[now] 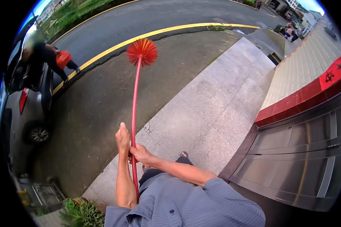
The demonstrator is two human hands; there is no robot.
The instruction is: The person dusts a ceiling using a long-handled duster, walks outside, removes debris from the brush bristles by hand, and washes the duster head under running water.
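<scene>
Brush (141, 52): red, topping the pole (135, 102), beyond both hands.
Right hand (143, 155): wrapped round the pole's lower part, seemingly bearing its weight; forearm slanted across the shirt (161, 196).
Left hand (122, 138): curled, upright, just left of the pole; whether gripping, cannot tell.

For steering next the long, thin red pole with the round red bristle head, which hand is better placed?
Probably the right hand: it curls around the pole. The left hand is raised beside it, and whether it grips is unclear.
</scene>
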